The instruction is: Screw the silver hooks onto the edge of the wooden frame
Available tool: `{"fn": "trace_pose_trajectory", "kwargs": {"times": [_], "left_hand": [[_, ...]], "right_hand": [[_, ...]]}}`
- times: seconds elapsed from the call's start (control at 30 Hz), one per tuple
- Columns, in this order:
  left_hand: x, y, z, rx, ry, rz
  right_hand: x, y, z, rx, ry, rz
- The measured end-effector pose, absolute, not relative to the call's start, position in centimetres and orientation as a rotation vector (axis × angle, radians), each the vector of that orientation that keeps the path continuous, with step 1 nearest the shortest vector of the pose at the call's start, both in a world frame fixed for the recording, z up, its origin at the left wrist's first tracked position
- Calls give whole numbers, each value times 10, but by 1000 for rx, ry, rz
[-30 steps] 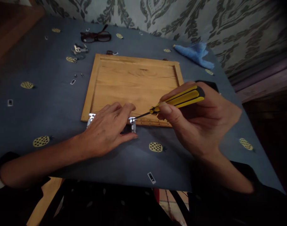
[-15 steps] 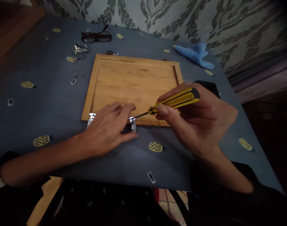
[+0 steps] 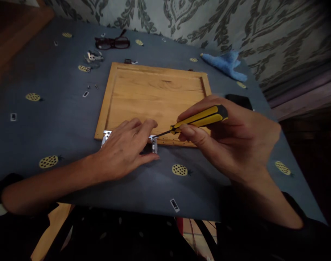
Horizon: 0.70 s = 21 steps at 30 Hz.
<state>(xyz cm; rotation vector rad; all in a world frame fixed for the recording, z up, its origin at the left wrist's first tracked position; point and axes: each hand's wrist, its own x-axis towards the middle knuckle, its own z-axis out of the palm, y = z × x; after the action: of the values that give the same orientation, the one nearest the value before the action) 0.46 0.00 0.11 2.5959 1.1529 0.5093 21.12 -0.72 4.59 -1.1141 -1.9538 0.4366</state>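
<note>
A wooden cabinet door panel (image 3: 154, 98) lies flat on a blue-grey tablecloth (image 3: 59, 119). A metal hinge bracket (image 3: 153, 143) sits at the panel's near edge. My left hand (image 3: 125, 148) lies over the bracket, fingers pressed down on it and the thumb along its near side. My right hand (image 3: 230, 137) is closed round a yellow-and-black screwdriver (image 3: 200, 117). The screwdriver's tip rests on the bracket's right end, at a screw I can barely make out.
Dark-framed glasses (image 3: 112, 42) and loose metal hardware (image 3: 93, 57) lie at the far left. A blue cloth (image 3: 225, 63) sits at the far right, a black phone (image 3: 238, 101) just behind my right hand. Small screws (image 3: 92, 87) lie left of the panel. Patterned wallpaper rises behind.
My right hand has rolled the screwdriver handle, which now lies a little lower and further left. The left hand and the bracket have stayed put.
</note>
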Motion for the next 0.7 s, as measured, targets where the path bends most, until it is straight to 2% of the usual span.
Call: {"fn": "trace_pose_trajectory", "kwargs": {"times": [0.33, 0.5, 0.7], "left_hand": [[4, 1, 2, 2599, 1146, 519], [3, 0, 3, 2581, 1129, 512], [3, 1, 3, 2573, 1158, 492]], "right_hand": [[210, -7, 46, -1011, -1856, 526], [206, -10, 49, -1019, -1626, 407], [212, -7, 47, -1017, -1828, 391]]}}
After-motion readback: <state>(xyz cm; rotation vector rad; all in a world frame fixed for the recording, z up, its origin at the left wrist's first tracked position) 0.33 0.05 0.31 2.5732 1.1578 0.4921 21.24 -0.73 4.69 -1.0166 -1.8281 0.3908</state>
